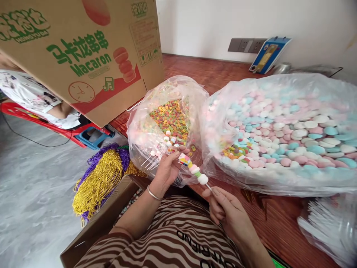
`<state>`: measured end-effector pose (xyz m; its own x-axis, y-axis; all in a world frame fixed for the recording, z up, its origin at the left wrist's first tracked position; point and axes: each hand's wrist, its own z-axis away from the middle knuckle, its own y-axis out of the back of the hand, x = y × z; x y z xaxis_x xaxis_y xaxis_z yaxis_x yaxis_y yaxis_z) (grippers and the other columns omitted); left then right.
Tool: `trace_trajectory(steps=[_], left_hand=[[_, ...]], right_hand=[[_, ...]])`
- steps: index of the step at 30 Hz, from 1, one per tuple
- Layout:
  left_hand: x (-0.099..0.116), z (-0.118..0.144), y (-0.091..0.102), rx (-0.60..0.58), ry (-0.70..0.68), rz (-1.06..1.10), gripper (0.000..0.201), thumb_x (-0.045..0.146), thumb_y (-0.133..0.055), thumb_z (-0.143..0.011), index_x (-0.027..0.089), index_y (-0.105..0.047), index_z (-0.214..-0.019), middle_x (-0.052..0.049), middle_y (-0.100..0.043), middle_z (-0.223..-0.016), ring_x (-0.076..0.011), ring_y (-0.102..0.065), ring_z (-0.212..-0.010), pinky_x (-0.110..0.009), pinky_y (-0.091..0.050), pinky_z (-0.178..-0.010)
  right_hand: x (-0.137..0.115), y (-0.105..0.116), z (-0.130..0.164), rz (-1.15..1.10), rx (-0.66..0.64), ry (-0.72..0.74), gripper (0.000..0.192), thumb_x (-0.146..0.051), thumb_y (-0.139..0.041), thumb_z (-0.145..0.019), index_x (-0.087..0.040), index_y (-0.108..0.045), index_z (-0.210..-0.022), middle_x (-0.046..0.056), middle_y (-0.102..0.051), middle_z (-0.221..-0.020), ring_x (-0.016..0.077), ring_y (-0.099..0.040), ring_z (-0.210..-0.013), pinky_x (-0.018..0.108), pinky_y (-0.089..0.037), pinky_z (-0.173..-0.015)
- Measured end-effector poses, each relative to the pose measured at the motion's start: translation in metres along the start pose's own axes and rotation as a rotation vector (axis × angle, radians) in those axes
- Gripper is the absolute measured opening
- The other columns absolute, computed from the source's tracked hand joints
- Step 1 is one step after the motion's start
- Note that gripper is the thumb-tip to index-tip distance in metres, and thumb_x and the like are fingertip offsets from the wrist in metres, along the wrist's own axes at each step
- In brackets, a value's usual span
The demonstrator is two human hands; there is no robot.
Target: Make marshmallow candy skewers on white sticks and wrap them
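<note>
My right hand (225, 204) pinches the bare lower end of a stick that carries a candy skewer (197, 173). Threaded on it are white and pink marshmallow pieces, green and yellow bits, and a multicoloured piece at the far end. My left hand (169, 167), a bangle at its wrist, has its fingers curled close by the skewer's far end. Small coloured pieces show at its fingertips, but what it grips is partly hidden. Just beyond lies a clear bag of small ring candies (171, 115), with finished-looking skewers (152, 158) at its near left edge.
A large bag of pastel marshmallow discs (295, 134) covers the table's right side. White sticks in plastic (329, 219) lie near right. A macaron carton (111, 74) stands back left; gold and purple beads (103, 178) hang below. Another person's arm (60, 109) shows at left.
</note>
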<state>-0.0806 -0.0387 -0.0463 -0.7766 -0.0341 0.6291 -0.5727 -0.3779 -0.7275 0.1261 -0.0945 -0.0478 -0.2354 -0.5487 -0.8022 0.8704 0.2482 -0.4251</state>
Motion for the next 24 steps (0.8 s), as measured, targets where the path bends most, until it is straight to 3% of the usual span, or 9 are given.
trace_trajectory(steps=[6, 8, 11, 13, 15, 17, 19, 22, 24], left_hand=[[0.003, 0.002, -0.022, -0.022, 0.087, 0.209, 0.006, 0.015, -0.071, -0.086, 0.016, -0.065, -0.085, 0.005, -0.054, -0.068, -0.0065, -0.052, -0.059, -0.023, -0.054, -0.07], [0.003, 0.002, -0.026, -0.002, 0.092, 0.197, 0.009, 0.018, -0.074, -0.087, 0.016, -0.065, -0.089, 0.006, -0.05, -0.065, -0.0058, -0.05, -0.057, -0.021, -0.052, -0.067], [0.0, 0.002, -0.029, 0.041, 0.121, 0.15, 0.018, 0.022, -0.081, -0.083, 0.016, -0.064, -0.087, 0.007, -0.051, -0.064, -0.0064, -0.052, -0.058, -0.021, -0.051, -0.067], [-0.002, 0.003, -0.03, 0.071, 0.138, 0.131, 0.023, 0.026, -0.084, -0.08, 0.016, -0.064, -0.086, 0.006, -0.052, -0.063, -0.0072, -0.054, -0.058, -0.021, -0.05, -0.065], [-0.004, 0.003, -0.033, 0.084, 0.136, 0.13, 0.027, 0.03, -0.085, -0.08, 0.015, -0.063, -0.086, 0.006, -0.052, -0.064, -0.0074, -0.054, -0.059, -0.022, -0.05, -0.064], [-0.006, 0.004, -0.035, 0.073, 0.111, 0.141, 0.027, 0.031, -0.085, -0.08, 0.015, -0.064, -0.087, 0.006, -0.051, -0.066, -0.0071, -0.053, -0.059, -0.022, -0.05, -0.065], [-0.009, 0.005, -0.036, 0.024, 0.088, 0.144, 0.028, 0.032, -0.085, -0.081, 0.015, -0.065, -0.089, 0.006, -0.049, -0.068, -0.0068, -0.052, -0.06, -0.023, -0.051, -0.066], [-0.011, 0.005, -0.034, -0.081, 0.092, 0.153, 0.028, 0.036, -0.084, -0.082, 0.016, -0.066, -0.091, 0.006, -0.048, -0.069, -0.0064, -0.049, -0.059, -0.023, -0.052, -0.067], [-0.014, 0.005, -0.033, -0.125, 0.107, 0.167, 0.028, 0.038, -0.083, -0.082, 0.017, -0.067, -0.092, 0.006, -0.049, -0.07, -0.0064, -0.049, -0.059, -0.024, -0.053, -0.069]], right_hand=[[0.014, -0.006, -0.003, 0.11, 0.024, 0.118, 0.037, -0.055, -0.066, -0.093, -0.019, -0.072, -0.096, -0.009, -0.033, -0.052, 0.008, -0.028, -0.044, 0.021, -0.029, -0.041], [0.017, -0.003, -0.005, 0.38, 0.076, 0.287, 0.033, -0.049, -0.06, -0.098, -0.02, -0.074, -0.103, -0.005, -0.046, -0.055, 0.0117, -0.041, -0.048, 0.023, -0.036, -0.046], [0.02, 0.004, -0.01, 0.902, 0.189, 0.726, 0.026, -0.032, -0.056, -0.099, -0.02, -0.077, -0.11, 0.004, -0.066, -0.068, 0.0178, -0.06, -0.061, 0.029, -0.047, -0.06], [0.022, 0.009, -0.014, 1.158, 0.25, 0.954, 0.026, -0.022, -0.057, -0.097, -0.019, -0.077, -0.113, 0.005, -0.069, -0.067, 0.0181, -0.061, -0.061, 0.031, -0.048, -0.065], [0.023, 0.011, -0.016, 1.248, 0.289, 1.017, 0.026, -0.019, -0.059, -0.096, -0.018, -0.077, -0.114, 0.005, -0.069, -0.065, 0.0173, -0.058, -0.057, 0.031, -0.047, -0.065], [0.022, 0.009, -0.015, 1.134, 0.286, 0.933, 0.024, -0.025, -0.06, -0.097, -0.018, -0.078, -0.111, 0.007, -0.07, -0.067, 0.0177, -0.058, -0.056, 0.031, -0.047, -0.062], [0.019, 0.003, -0.012, 0.835, 0.219, 0.683, 0.027, -0.037, -0.058, -0.099, -0.019, -0.077, -0.107, 0.003, -0.064, -0.06, 0.017, -0.053, -0.051, 0.03, -0.045, -0.054], [0.012, -0.007, -0.008, 0.227, 0.044, 0.223, 0.034, -0.05, -0.058, -0.099, -0.02, -0.074, -0.097, -0.009, -0.036, -0.044, 0.0105, -0.031, -0.037, 0.026, -0.039, -0.044], [0.009, -0.013, -0.008, -0.05, -0.051, 0.058, 0.036, -0.053, -0.061, -0.096, -0.019, -0.073, -0.094, -0.014, -0.024, -0.044, 0.0062, -0.016, -0.034, 0.024, -0.037, -0.042]])
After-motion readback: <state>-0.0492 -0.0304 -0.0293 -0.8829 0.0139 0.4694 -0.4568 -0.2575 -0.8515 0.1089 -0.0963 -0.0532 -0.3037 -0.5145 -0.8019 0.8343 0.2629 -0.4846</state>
